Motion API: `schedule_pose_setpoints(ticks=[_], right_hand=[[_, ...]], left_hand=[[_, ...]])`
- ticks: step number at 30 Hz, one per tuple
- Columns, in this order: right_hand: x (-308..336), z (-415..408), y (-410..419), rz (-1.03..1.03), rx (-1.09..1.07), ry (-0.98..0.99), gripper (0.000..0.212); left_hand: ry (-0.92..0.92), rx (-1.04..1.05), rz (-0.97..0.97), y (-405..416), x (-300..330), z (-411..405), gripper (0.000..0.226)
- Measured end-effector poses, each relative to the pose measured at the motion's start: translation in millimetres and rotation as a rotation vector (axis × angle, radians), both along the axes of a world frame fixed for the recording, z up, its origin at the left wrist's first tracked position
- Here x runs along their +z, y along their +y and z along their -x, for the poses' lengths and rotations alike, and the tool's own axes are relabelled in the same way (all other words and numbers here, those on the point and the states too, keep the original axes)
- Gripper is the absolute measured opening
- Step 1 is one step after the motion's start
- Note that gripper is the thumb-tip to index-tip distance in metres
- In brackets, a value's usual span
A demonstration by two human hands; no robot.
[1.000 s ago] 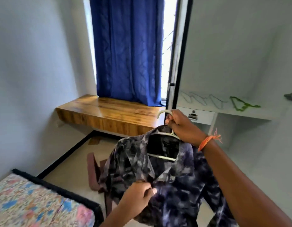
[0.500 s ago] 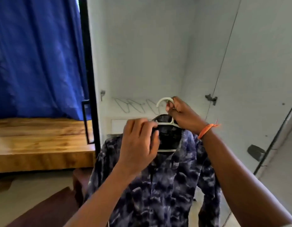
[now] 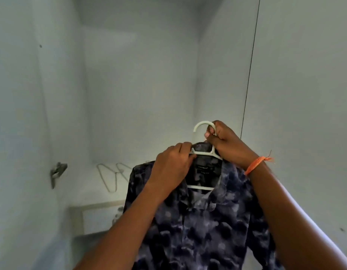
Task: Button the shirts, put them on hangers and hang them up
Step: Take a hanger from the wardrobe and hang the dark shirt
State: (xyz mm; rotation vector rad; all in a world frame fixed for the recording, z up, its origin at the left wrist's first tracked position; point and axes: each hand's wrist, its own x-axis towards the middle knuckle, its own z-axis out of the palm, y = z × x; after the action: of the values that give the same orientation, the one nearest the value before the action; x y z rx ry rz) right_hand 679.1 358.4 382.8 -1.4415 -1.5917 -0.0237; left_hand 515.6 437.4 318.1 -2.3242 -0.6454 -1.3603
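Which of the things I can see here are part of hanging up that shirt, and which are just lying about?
Part of the job:
- patterned shirt
- white hanger it sits on
- right hand, holding the hanger's hook
- left hand, holding the hanger's shoulder

Just lying about:
- spare wire hangers on the wardrobe shelf
- metal latch on the left wall

Both forearms bare — no sleeves; an orange thread band (image 3: 254,166) circles the right wrist.

Head view, close, forward into wardrobe (image 3: 141,94).
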Motion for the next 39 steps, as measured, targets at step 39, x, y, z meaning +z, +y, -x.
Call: schedule_pose_setpoints(ticks=[39], right_hand=[[393.3, -237.8, 363.5, -0.727, -1.13, -0.695, 0.033]], left_hand=[[-0.27, -0.229, 0.092, 475.2, 400.4, -241.1, 0.063]])
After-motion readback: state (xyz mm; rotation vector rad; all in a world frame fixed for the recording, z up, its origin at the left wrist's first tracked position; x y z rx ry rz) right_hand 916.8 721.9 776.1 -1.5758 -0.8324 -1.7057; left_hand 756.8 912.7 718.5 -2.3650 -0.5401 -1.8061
